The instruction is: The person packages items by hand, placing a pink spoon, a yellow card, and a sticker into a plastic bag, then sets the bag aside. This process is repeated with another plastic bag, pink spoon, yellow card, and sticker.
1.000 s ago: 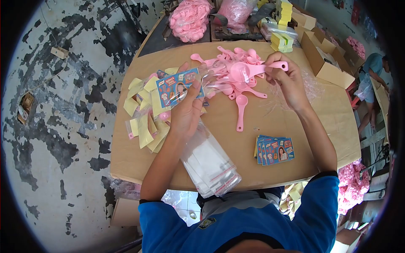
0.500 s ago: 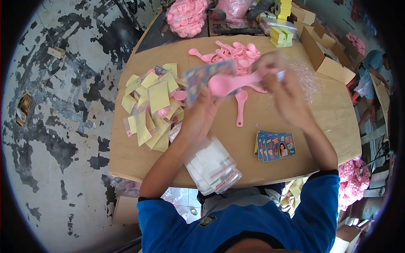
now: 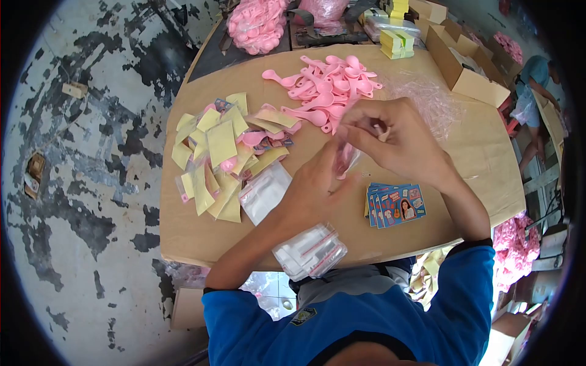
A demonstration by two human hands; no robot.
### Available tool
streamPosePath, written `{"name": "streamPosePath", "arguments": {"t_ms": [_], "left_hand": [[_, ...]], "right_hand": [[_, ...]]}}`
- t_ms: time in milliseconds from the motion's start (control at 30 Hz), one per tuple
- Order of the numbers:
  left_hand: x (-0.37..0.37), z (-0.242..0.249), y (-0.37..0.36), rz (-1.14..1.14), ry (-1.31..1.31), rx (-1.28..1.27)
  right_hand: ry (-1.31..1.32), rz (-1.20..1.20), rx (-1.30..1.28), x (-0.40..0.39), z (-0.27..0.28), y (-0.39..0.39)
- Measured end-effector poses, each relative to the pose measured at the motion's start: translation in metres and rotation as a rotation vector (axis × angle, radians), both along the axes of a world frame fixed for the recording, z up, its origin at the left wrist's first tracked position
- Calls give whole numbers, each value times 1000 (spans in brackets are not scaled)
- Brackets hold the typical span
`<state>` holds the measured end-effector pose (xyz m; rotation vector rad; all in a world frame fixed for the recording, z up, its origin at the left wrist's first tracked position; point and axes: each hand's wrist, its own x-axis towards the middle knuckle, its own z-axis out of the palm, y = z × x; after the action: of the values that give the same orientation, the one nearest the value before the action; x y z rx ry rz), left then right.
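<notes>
Head view: we pinch a clear packet point(image 3: 345, 157) holding a pink spoon between our left hand point(image 3: 317, 186) and right hand point(image 3: 390, 137); loose pink spoons point(image 3: 326, 91) lie beyond, printed cards point(image 3: 395, 206) below our right wrist.

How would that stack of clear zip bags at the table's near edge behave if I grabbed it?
The stack of clear zip bags looks thin and glossy, so it would probably flop and feel light. The sheets already sit fanned, so they would likely slide apart. It overhangs the table edge, so a nudge might drop it.
</notes>
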<state>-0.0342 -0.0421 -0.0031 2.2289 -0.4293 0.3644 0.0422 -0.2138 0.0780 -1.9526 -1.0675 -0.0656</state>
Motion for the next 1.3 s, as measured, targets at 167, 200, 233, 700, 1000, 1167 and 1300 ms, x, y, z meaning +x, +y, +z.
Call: {"name": "streamPosePath", "arguments": {"t_ms": [167,200,233,700,1000,1167,1300], "left_hand": [[12,-24,19,-104,322,-443],[9,-15,23,-142,355,-406],[6,-6,21,-203,376,-437],[11,4,18,-154,362,-689],[10,-8,21,-166,434,-417],[12,-16,22,-175,463,-344],[10,-7,21,-179,485,-251]], "right_hand": [[-7,-109,295,19,-20,19],[3,-100,238,23,-21,16],[11,-91,180,26,-22,13],[-704,-5,-38,15,-23,13],[-760,18,-124,19,-38,18],[-784,43,-241,23,-41,15],[-797,53,-256,25,-42,16]]}}
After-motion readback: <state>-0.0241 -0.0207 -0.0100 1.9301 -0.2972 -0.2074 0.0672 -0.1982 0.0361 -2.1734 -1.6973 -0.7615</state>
